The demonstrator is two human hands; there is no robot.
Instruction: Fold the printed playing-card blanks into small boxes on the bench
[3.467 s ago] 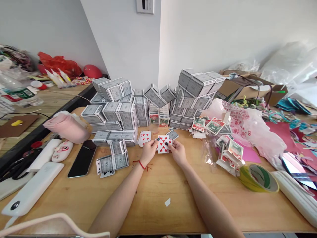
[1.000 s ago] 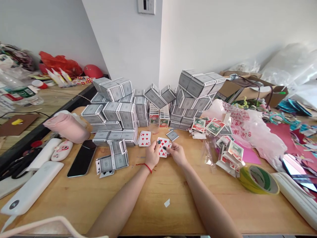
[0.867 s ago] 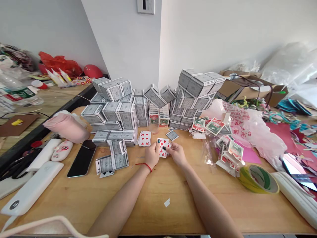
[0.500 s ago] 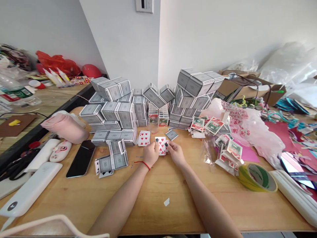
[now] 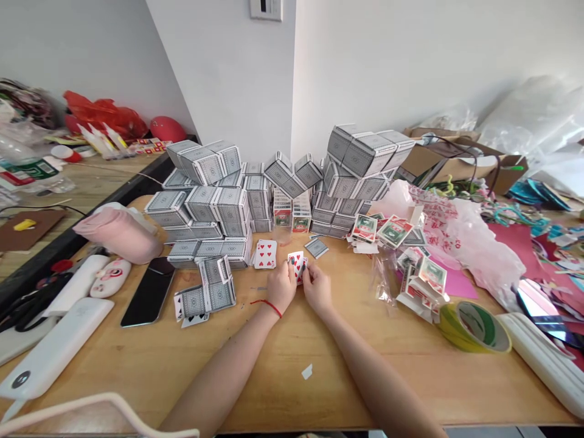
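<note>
My left hand (image 5: pixel 281 284) and my right hand (image 5: pixel 318 286) both pinch playing cards (image 5: pixel 297 264) with red hearts, held face up just over the table. The thumbs lie on top; how many cards are between the fingers I cannot tell. Left of my hands lies a face-up pile of cards (image 5: pixel 265 254) with a six of hearts on top. A few grey-backed cards (image 5: pixel 316 247) rest face down behind my hands. Grey blocks folded from cards (image 5: pixel 219 210) form stacks at the left, and more blocks (image 5: pixel 360 155) are stacked at the right. A small folded card piece (image 5: pixel 205 297) stands nearer, on the left.
A black phone (image 5: pixel 148 292) and a white power bank (image 5: pixel 57 350) lie left. Card boxes (image 5: pixel 424 277), a yellow tape roll (image 5: pixel 474 326) and a crumpled plastic bag (image 5: pixel 460 237) are on the right. A paper scrap (image 5: pixel 307 371) lies in front.
My right hand has moved slightly left, closer to my left hand. The cards between them have tilted and are more covered by the fingers.
</note>
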